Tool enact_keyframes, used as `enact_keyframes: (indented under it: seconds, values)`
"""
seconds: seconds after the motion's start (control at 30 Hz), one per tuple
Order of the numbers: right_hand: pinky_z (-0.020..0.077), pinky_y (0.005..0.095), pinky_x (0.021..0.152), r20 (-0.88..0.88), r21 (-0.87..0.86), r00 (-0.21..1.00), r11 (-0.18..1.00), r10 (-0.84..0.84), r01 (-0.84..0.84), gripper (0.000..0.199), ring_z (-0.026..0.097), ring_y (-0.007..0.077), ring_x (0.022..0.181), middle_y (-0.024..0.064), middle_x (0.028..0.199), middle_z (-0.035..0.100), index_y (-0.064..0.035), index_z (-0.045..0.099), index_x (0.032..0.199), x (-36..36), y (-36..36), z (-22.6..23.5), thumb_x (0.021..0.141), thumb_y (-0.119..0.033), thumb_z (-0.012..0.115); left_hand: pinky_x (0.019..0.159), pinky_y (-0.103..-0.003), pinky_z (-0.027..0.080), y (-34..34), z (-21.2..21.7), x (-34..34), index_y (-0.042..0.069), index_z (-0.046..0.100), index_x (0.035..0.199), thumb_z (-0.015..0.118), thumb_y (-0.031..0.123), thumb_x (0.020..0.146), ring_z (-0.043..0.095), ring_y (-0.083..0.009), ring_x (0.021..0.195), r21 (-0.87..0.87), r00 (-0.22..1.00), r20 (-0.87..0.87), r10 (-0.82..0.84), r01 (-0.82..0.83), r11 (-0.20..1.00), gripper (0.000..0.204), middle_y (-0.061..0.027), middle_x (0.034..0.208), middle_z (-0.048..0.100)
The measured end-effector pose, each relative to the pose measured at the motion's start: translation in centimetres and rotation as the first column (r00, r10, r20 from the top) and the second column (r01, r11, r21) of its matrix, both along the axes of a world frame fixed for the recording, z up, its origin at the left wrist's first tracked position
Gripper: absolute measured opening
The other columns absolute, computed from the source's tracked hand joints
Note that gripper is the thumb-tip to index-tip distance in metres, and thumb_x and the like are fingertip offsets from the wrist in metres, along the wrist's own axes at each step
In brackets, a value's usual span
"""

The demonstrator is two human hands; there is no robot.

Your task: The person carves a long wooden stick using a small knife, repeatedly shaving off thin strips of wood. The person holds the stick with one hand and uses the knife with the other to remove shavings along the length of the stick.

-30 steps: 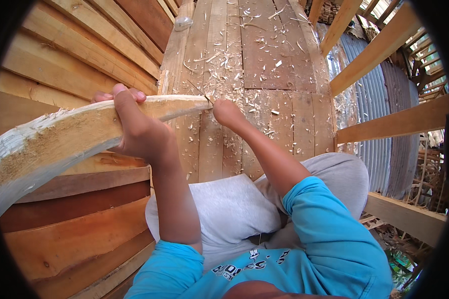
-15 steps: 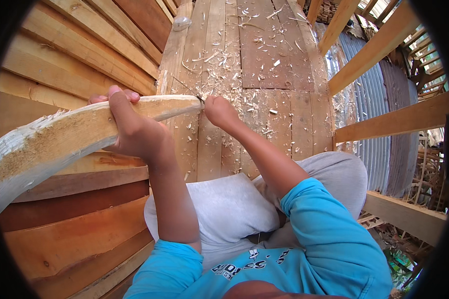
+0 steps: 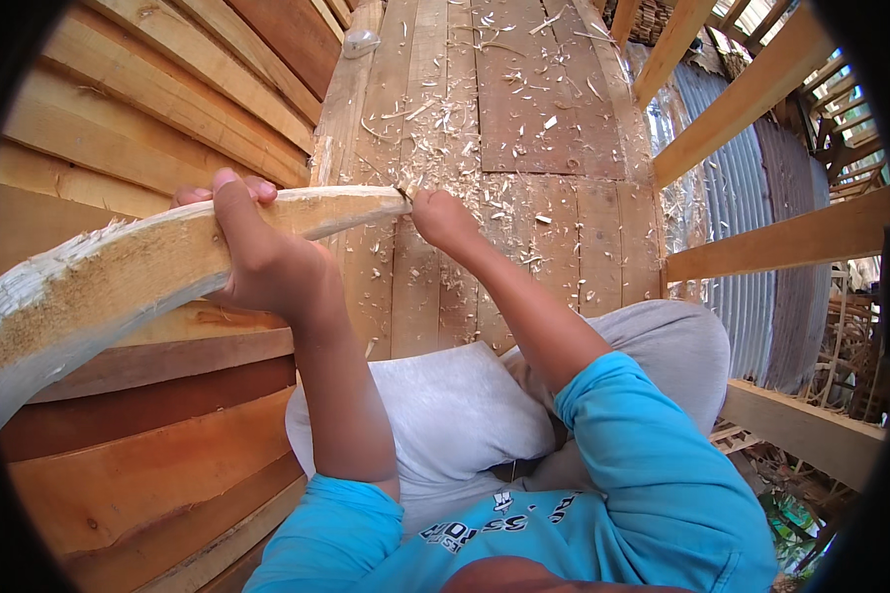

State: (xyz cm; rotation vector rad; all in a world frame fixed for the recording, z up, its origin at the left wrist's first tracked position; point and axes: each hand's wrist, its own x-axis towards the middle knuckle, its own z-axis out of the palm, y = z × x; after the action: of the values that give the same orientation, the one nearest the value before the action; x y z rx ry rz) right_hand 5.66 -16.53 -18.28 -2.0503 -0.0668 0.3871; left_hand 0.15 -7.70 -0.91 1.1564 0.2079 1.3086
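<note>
2 bare hands work 1 long pale wooden piece [image 3: 168, 262], roughly hewn and tapering to a point. It runs from the lower left of the view up to the middle, held in the air above the plank floor [image 3: 554, 128]. Left hand [image 3: 257, 252] wraps the piece mid-length from below, thumb upright over the near face, fingers [image 3: 252, 186] curled shut over the top edge. Right hand [image 3: 443, 219] sits closed at the tapered tip; something small and dark shows just at the tip, likely a blade, but I cannot tell what the fist holds.

Step in hand, as I judge it: shaving the tip to shape, with wood shavings [image 3: 445, 138] scattered thick over the floor beyond. Next stroke probably calls for a firm left grip to keep the piece from rolling, and a cut directed away from the left hand.

Against the frame from 1 second ago: the right hand has moved back up to the very tip, closer in than before. Left grip and the piece's angle are much the same. Stacked boards [image 3: 148, 109] stand at left, a grey cushion [image 3: 435, 415] lies on the lap.
</note>
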Motion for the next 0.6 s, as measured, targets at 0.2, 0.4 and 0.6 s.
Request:
enact_keyframes:
  seconds: [0.2,0.4,0.6]
  values:
    - [0.0498,0.0531,0.080,-0.057,0.053,0.986,0.987,0.157,-0.154,0.047,0.063,0.0475,0.086,0.0327,0.091,0.064,0.0113,0.061,0.091,-0.9,1.8,5.2,0.096,-0.024,0.031,0.060,-0.024,0.045,2.0,-1.1,-0.2,0.005,0.045,0.097,0.059,-0.007,0.084,0.047,-0.0100,0.063,0.051,0.999,0.016,-0.051,0.050,0.997,0.022,-0.0025,0.084,0.049]
    - [0.0494,0.0520,0.084,0.043,-0.145,0.983,0.975,0.179,-0.171,0.050,0.064,0.0451,0.091,0.0296,0.094,0.065,0.0087,0.063,0.095,-0.1,2.1,3.6,0.096,-0.029,0.031,0.060,-0.024,0.044,1.9,-1.0,-0.1,0.006,0.043,0.100,0.058,-0.008,0.082,0.047,-0.0102,0.065,-0.001,0.999,0.018,-0.036,0.036,0.999,0.027,-0.0028,0.087,0.048]
    - [0.0493,0.0500,0.087,-0.089,-0.270,0.996,0.962,0.014,-0.038,0.047,0.065,0.0420,0.096,0.0260,0.102,0.067,0.0022,0.067,0.102,0.1,1.2,1.9,0.097,-0.030,0.033,0.061,-0.025,0.043,1.8,-0.5,0.0,0.005,0.046,0.096,0.058,-0.007,0.082,0.046,-0.0100,0.064,-0.013,0.995,-0.026,-0.095,0.095,0.995,0.022,-0.0019,0.078,0.046]
